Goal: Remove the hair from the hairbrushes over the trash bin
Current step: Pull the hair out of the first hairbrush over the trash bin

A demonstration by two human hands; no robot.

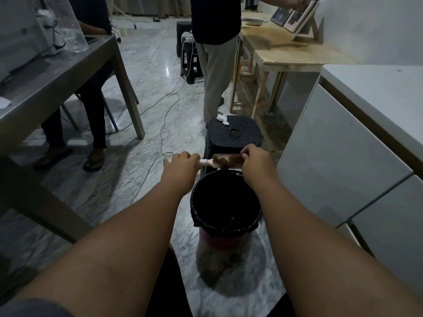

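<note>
Plainly, writing: none legible on anything.
Left hand [183, 164]: clenched around the hairbrush [225, 161] handle.
Right hand [255, 160]: fingers pinched at the brush head's far end.
Hair [223, 161]: brown clumps tangled in the bristles.
Hairbrush position: level, above the far rim of the trash bin [225, 227].

head: worn on person | faces forward-down | near hands [217, 161]

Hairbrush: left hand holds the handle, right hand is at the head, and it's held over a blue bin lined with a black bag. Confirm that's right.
One detail is wrong: the head view shows the bin is pink, not blue. The rest stands: the left hand holds the handle of the hairbrush, the right hand is at the head, above the black bag.
</note>
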